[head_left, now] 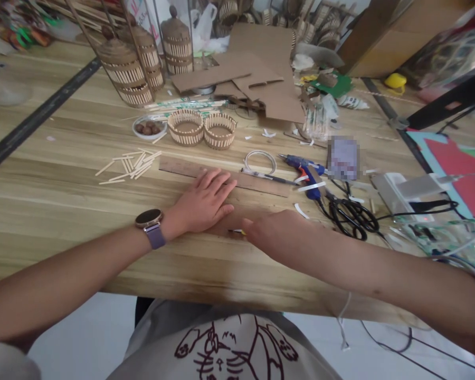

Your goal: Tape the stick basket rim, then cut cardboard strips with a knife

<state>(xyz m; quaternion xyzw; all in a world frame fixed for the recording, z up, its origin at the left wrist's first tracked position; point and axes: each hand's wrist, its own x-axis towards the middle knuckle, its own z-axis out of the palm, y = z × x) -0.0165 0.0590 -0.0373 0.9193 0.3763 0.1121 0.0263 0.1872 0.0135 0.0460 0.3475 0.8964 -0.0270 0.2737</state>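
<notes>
My left hand point(206, 203) lies flat with its fingers spread, pressing on a piece of brown cardboard point(221, 228). Its fingertips reach over a long cardboard strip point(261, 183) just beyond. Close by on the right, my right hand point(275, 235) is closed around a thin tool point(237, 231), of which only a dark pointed tip and a bit of yellow show. That tip rests at the near part of the cardboard; the hand hides the rest of the tool.
Beyond the hands are loose sticks point(132, 166), two round stick baskets point(186, 127), a bowl of brown balls point(149, 128) and a coiled white cable point(260, 162). To the right lie a blue glue gun point(309, 171), black cord point(352, 216) and a power strip point(396, 195).
</notes>
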